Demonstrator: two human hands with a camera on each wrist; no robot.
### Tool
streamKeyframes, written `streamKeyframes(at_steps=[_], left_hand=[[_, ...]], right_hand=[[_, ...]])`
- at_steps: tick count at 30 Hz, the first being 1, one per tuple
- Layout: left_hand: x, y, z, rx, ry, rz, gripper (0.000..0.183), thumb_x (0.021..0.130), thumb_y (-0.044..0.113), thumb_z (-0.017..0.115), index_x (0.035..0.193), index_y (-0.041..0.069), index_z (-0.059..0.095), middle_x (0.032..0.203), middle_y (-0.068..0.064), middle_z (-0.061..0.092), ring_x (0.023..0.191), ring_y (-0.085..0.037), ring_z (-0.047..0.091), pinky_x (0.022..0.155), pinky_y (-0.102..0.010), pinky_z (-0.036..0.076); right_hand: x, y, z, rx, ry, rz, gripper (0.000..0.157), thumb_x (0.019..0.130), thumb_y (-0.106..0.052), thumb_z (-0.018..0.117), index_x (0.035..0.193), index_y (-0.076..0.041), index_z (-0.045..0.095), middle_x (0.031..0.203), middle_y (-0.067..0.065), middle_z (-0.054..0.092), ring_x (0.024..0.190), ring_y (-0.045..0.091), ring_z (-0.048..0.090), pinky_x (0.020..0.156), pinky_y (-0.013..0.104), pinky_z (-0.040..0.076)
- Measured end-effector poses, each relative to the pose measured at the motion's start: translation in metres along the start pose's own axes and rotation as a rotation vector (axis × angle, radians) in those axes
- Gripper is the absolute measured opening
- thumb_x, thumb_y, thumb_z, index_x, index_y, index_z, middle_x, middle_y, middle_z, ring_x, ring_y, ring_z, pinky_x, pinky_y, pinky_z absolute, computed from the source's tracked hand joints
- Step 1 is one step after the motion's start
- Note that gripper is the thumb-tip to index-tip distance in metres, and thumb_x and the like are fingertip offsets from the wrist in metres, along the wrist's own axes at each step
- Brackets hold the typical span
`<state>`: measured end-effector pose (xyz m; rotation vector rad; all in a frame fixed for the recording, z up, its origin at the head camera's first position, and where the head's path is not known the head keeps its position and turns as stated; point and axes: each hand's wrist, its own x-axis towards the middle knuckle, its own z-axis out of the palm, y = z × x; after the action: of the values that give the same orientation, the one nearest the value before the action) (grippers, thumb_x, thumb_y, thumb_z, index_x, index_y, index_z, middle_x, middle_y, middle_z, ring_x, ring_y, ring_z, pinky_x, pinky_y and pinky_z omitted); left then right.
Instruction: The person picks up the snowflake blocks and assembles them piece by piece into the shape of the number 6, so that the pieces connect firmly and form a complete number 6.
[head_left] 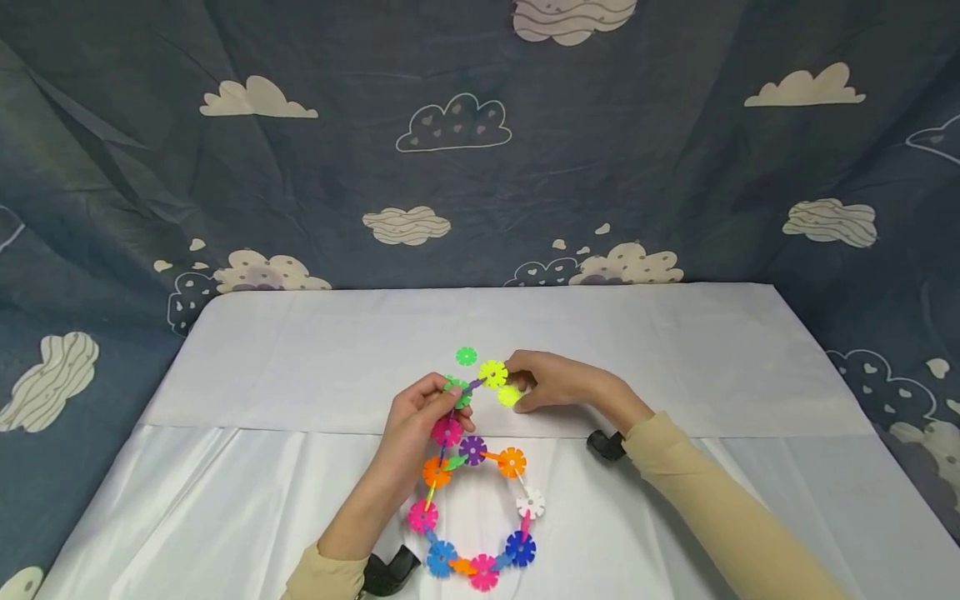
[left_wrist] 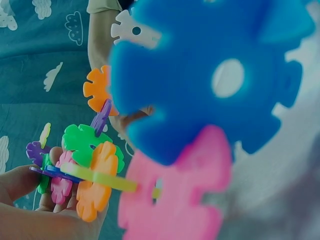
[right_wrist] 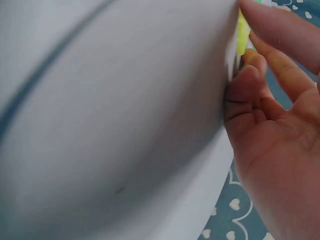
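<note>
My left hand (head_left: 426, 417) pinches a green snowflake disc (head_left: 457, 392) in a chain of notched plastic discs. Beyond it, a purple disc (head_left: 474, 385) seen edge-on links to a yellow disc (head_left: 492, 373) at the free end. Below the hand the chain closes into a ring, with a blue disc (left_wrist: 190, 80) and a pink disc (left_wrist: 172, 192) large in the left wrist view. My right hand (head_left: 558, 381) holds another yellow disc (head_left: 508, 396) at the fingertips, close to the table; its fingers partly hide this disc (right_wrist: 243, 35) in the right wrist view.
A loose green disc (head_left: 467, 356) lies on the white-covered table (head_left: 300, 358) behind the hands. Black wrist devices sit by the left sleeve (head_left: 392, 572) and right sleeve (head_left: 604, 446). A dark cloud-patterned cloth (head_left: 450, 67) hangs behind the table.
</note>
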<state>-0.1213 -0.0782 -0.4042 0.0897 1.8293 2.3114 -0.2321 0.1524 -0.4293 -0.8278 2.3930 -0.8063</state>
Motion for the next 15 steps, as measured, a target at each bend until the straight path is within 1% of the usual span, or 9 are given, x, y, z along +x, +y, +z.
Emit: streamKeyframes(at_steps=[5,15], left_hand=[[-0.0002,0.0002,0.0000,0.002,0.001,0.003,0.018,0.100,0.015,0.058,0.091,-0.001,0.054,0.079,-0.012,0.063,0.069,-0.022,0.065,0.095,-0.039,0.047],[-0.0006,0.0002,0.0005,0.001,0.000,0.003,0.017,0.099,0.014,0.058,0.090,-0.001,0.054,0.079,-0.012,0.063,0.069,-0.022,0.065,0.095,-0.040,0.047]], right_hand=[[-0.0037,-0.0004,-0.0015,0.003,-0.002,-0.010,0.031,0.082,-0.005,0.079,0.106,-0.006,0.059,0.091,0.004,0.053,0.082,0.018,0.049,0.072,0.029,0.044],[-0.0001,-0.0056,-0.0010,-0.089,-0.053,0.033,0.028,0.083,-0.009,0.079,0.104,-0.008,0.060,0.091,0.005,0.050,0.083,0.017,0.048,0.072,0.028,0.044]])
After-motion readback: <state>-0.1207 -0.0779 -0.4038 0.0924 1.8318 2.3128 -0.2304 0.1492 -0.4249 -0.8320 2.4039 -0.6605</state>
